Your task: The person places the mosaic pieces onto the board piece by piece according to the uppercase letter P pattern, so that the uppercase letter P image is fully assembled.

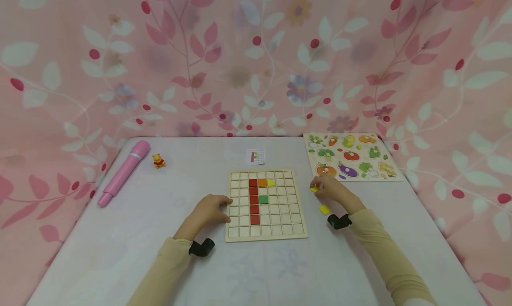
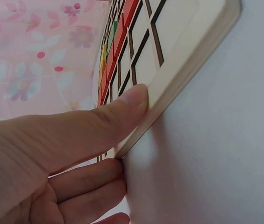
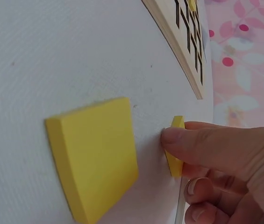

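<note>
A wooden grid board (image 1: 276, 231) lies in the middle of the table. It bears a column of red tiles (image 1: 254, 209), an orange tile (image 1: 262, 182), a yellow tile (image 1: 271, 183) and a green tile (image 1: 264, 199). My left hand (image 1: 207, 211) rests at the board's left edge, thumb (image 2: 131, 103) on the rim and fingers spread apart from it. To the right of the board, my right hand (image 1: 333, 191) pinches a small yellow tile (image 3: 174, 156) between thumb and finger, close to the tabletop. Another yellow tile (image 3: 96, 156) lies flat on the table nearer to me.
Behind the board lies a small pattern card (image 1: 255, 157). A vegetable peg puzzle (image 1: 384, 175) sits at the back right, just beyond my right hand. At the left are a pink pen-shaped stick (image 1: 124, 173) and a small bear figure (image 1: 158, 161). Floral cloth (image 1: 240, 74) hangs around the table.
</note>
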Available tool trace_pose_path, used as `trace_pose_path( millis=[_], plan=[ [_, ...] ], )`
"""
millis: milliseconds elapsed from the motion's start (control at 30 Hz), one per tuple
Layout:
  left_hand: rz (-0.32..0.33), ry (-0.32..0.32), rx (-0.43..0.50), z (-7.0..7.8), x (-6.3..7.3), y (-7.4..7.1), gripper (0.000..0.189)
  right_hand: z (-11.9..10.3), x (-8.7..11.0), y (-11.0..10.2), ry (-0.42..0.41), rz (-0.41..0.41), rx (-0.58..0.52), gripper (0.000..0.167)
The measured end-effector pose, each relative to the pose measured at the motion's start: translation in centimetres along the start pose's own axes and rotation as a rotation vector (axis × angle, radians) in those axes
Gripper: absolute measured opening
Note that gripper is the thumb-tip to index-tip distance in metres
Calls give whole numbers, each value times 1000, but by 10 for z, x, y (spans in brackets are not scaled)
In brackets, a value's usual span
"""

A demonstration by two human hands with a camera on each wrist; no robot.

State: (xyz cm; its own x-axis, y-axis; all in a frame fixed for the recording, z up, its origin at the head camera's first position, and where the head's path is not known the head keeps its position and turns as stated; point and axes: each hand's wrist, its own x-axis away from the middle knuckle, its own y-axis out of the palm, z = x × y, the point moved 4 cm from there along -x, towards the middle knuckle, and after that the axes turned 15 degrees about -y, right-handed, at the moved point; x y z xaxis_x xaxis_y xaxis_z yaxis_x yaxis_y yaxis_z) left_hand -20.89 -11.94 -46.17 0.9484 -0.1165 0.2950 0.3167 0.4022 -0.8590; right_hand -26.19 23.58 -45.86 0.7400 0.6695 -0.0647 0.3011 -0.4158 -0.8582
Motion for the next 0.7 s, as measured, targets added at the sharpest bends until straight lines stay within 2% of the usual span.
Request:
trace_pose_path(
  millis=[333,500,700],
  plan=[
    [-11,-4,-3,2,1,-1,56,-3,-1,-1,33,-10,12,18],
    [-8,0,-5,1,2,-2,56,-7,-2,-2,20,-3,17,19],
    [-11,0,-8,1,1,-1,56,-17,-5,-2,25,-5,-24,16]
  ],
)
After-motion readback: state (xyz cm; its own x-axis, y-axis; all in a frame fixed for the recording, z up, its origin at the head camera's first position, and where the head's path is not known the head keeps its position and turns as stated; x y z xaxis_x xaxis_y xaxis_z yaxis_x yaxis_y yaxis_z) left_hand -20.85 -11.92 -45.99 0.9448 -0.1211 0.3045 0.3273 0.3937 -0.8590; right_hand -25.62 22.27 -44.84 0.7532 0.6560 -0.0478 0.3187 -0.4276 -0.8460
